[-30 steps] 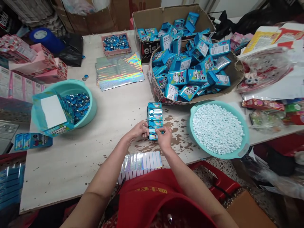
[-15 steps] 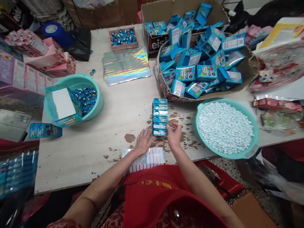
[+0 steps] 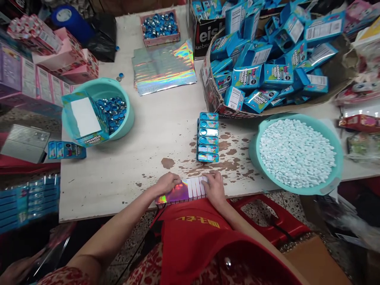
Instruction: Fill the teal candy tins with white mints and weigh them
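A holographic sticker sheet [image 3: 178,192] with pale strips lies at the table's front edge. My left hand [image 3: 168,183] is closed on the sheet's upper left part, fingers pinched together. At the sheet's right end, my right hand [image 3: 214,186] has its fingertips pressed together on the pale strips; whether a strip is between them is too small to tell. Just beyond my hands stands a row of several small blue boxes [image 3: 208,140], side by side. The nearest ones carry shiny strips on top. Neither hand touches the row.
A turquoise tub of white candies [image 3: 337,166] stands right, below a carton of blue boxes [image 3: 218,107]. At left is a turquoise tub of blue caps [image 3: 130,118]. Silvery sheets [image 3: 163,69] and a small box of caps [image 3: 162,41] lie farther back.
Both hands have moved back from the row of blue boxes to the sticker sheet. The left fingers, spread before, are now pinched. The view has shifted, and a hand shows at lower left.
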Demonstrator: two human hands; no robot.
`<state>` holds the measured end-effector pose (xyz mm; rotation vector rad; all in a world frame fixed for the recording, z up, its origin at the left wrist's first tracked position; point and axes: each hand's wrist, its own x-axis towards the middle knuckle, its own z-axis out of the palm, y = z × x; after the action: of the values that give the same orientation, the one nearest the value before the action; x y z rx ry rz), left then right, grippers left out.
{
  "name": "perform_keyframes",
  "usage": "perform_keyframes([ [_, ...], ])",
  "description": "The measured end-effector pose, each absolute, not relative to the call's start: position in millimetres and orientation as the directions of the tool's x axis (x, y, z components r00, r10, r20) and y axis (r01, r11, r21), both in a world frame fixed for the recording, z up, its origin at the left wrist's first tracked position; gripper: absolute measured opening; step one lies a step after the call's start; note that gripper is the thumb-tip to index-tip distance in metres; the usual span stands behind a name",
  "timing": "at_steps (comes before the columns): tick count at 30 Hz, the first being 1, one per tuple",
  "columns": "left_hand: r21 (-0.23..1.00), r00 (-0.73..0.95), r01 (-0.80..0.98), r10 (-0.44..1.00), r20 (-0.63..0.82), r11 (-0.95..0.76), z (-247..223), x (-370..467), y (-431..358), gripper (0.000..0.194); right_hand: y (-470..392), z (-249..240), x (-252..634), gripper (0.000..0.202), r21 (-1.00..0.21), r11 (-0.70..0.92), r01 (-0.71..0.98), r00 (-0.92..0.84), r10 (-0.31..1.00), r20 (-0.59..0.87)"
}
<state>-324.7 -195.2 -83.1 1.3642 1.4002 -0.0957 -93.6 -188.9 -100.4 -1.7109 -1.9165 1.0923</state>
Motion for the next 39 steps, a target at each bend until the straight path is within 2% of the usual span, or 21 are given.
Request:
perform_keyframes([
  [2,0.571,0.27,0.761,0.65,-0.711,0.308,-83.1,-324.9,-191.5,0.026,-185.7,-88.0,-107.7,0.023,-0.616,0.263,0.742,-0.409,0.907,-0.105],
  [4,0.558,0.257,0.772,0.652,-0.713,0.305,-83.7,-322.9,-187.6,0.024,-184.6,-79.9,-123.3,0.025,-0.528,0.468,0.709,-0.603,0.79,-0.109],
  [6,0.549,0.247,0.777,0.653,-0.717,0.309,-84.5,-320.5,-184.5,0.022,-185.1,-76.8,-134.2,0.026,-0.466,0.584,0.665,-0.712,0.684,-0.159],
  [9,0.535,0.229,0.783,0.652,-0.722,0.317,-85.1,-318.7,-182.3,0.02,-186.9,-79.0,-137.8,0.022,-0.428,0.651,0.627,-0.765,0.617,-0.182],
  [15,0.51,0.204,0.805,0.665,-0.719,0.304,-87.9,-318.0,-181.8,0.023,-181.5,-89.5,-137.8,0.007,-0.41,0.633,0.656,-0.737,0.654,-0.169],
  [20,0.453,0.127,0.838,0.699,-0.703,0.303,-95.4,-313.6,-184.2,0.025,-176.1,-86.7,-138.8,0.013,-0.422,0.648,0.634,-0.757,0.631,-0.17],
  [23,0.426,0.083,0.85,0.719,-0.69,0.311,-92.7,-311.6,-187.3,0.025,-177.3,-75.0,-130.9,0.011,-0.458,0.623,0.634,-0.756,0.624,-0.197],
  [25,0.464,0.071,0.834,0.776,-0.627,0.299,-84.8,-310.6,-189.6,0.025,-176.4,-63.4,-124.8,0.009,-0.485,0.576,0.658,-0.727,0.652,-0.213],
  [27,0.641,0.15,0.722,0.846,-0.511,0.26,-73.0,-308.7,-191.1,0.031,-171.7,-50.3,-119.8,0.009,-0.533,0.498,0.684,-0.681,0.697,-0.222],
  [29,0.828,0.282,0.495,0.852,-0.441,0.265,-59.7,-305.0,-189.4,0.037,-163.0,-37.6,-116.5,0.01,-0.598,0.401,0.694,-0.631,0.739,-0.237],
  [30,0.869,0.339,0.382,0.828,-0.447,0.313,-53.4,-302.7,-186.4,0.034,-157.4,-32.1,-115.6,0.01,-0.625,0.35,0.697,-0.6,0.762,-0.242],
  [32,0.856,0.383,0.267,0.766,-0.516,0.443,-42.3,-297.9,-174.5,0.029,-144.2,-24.2,-115.6,0.012,-0.671,0.251,0.697,-0.523,0.819,-0.237],
  [34,0.838,0.346,0.261,0.764,-0.545,0.48,-34.1,-294.5,-154.0,0.03,-129.2,-21.0,-118.1,0.013,-0.701,0.157,0.696,-0.413,0.886,-0.211],
  [39,0.909,0.312,0.289,0.868,-0.387,0.301,-28.5,-292.0,-86.9,0.021,-87.2,-29.8,-129.9,0.01,-0.72,-0.051,0.692,-0.092,0.983,-0.158],
])
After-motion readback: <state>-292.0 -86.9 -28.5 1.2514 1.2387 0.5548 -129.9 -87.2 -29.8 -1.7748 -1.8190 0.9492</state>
